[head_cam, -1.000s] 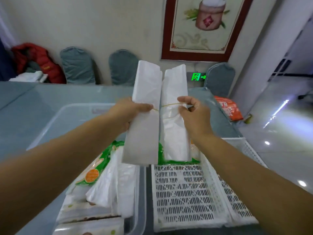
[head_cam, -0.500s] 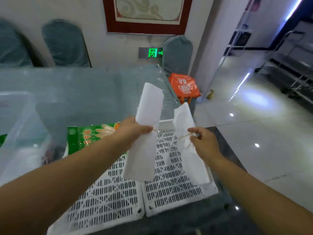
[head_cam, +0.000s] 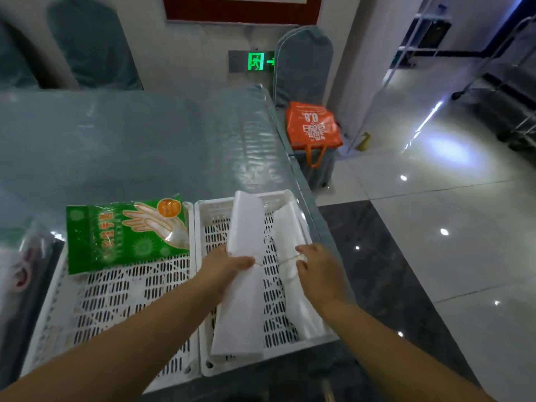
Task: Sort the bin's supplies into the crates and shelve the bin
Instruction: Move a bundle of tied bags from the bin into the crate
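Observation:
Two white slotted crates stand side by side at the table's near edge. My left hand point(head_cam: 224, 268) grips a folded white bag bundle point(head_cam: 243, 303) lying in the right crate point(head_cam: 278, 348). My right hand point(head_cam: 314, 266) pinches a second white bag bundle point(head_cam: 290, 227) where a rubber band ties it; the band stretches between both bundles. A green pack of disposable gloves point(head_cam: 121, 230) lies at the far end of the left crate point(head_cam: 110, 300). The clear bin point(head_cam: 17, 256) shows only as a blurred edge at the far left.
The glass-covered table point(head_cam: 130, 146) stretches away behind the crates. An orange bag point(head_cam: 311, 126) rests on a covered chair past the table's right corner. More covered chairs stand by the wall. Shiny tiled floor lies to the right, with metal racks at the far right.
Both hands have lowered the two banded white bundles from in front of me into the right crate. My view has swung right and down, away from the bin.

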A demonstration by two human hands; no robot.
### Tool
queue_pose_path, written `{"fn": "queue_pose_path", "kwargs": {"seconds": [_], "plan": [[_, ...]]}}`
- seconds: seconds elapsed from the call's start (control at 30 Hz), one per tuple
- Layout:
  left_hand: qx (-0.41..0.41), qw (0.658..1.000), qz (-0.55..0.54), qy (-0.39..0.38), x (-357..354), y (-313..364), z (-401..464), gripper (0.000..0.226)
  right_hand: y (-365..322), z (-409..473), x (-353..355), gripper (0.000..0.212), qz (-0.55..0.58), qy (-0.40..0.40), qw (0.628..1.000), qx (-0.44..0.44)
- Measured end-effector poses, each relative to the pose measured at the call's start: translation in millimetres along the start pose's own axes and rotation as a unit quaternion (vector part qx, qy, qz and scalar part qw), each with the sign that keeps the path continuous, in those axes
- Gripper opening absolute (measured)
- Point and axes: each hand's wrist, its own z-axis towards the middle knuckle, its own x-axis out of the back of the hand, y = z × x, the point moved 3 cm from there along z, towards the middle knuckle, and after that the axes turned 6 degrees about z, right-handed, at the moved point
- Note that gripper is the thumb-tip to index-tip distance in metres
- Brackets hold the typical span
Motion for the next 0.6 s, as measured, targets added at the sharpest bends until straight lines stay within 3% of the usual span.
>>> {"fn": "queue_pose_path", "kwargs": {"seconds": [0.17, 0.43, 0.53, 0.6], "plan": [[0.026, 1.0, -0.01, 0.012, -7.2, -9.6, 8.5, 0.033, 5.0, -0.8, -4.0, 0.029, -0.07, 0.048, 0.996, 0.042], [-0.02, 0.995, 0.064, 0.069, -27.1, -12.2, 12.6, 0.016, 12.1, -1.3, -6.1, 0.028, -0.041, 0.066, 0.996, 0.038], [-0.05, 0.99, 0.127, 0.044, -48.9, -10.9, 7.0, 0.022, 17.1, -2.3, -4.8, 0.026, -0.027, 0.069, 0.997, 0.017], [-0.075, 0.986, 0.149, 0.024, -62.4, -12.0, 4.0, 0.039, 21.3, -3.6, -4.1, 0.023, -0.014, 0.066, 0.998, 0.009]]}}
